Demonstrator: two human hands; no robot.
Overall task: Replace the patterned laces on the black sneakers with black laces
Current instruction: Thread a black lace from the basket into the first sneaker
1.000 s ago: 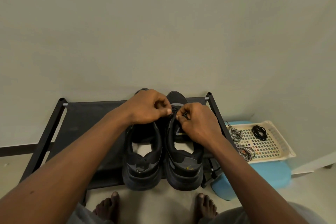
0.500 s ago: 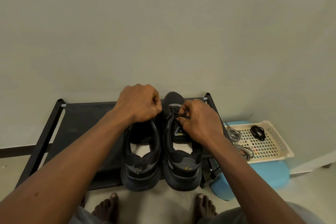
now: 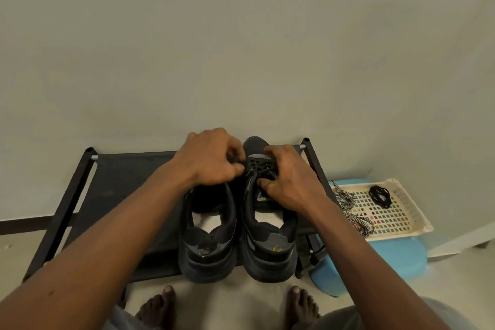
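Progress: the left black mesh sneaker [image 3: 209,244], below the left hand [image 3: 211,161], shows no lacing and is judged not yet laced. The right black mesh sneaker [image 3: 270,244] carries a thin black lace [image 3: 258,167] crossed through its eyelets between the hands. Well right of the right hand [image 3: 289,182], a cream perforated plastic tray [image 3: 401,211] holds the black-and-white patterned laces [image 3: 356,220], removed, and one coiled spare black lace [image 3: 379,196]. Pose: the left hand's curled fingers pinch the lace. The right hand lies bent over the right sneaker with its thumb on the tongue; whether it grips anything cannot be told.
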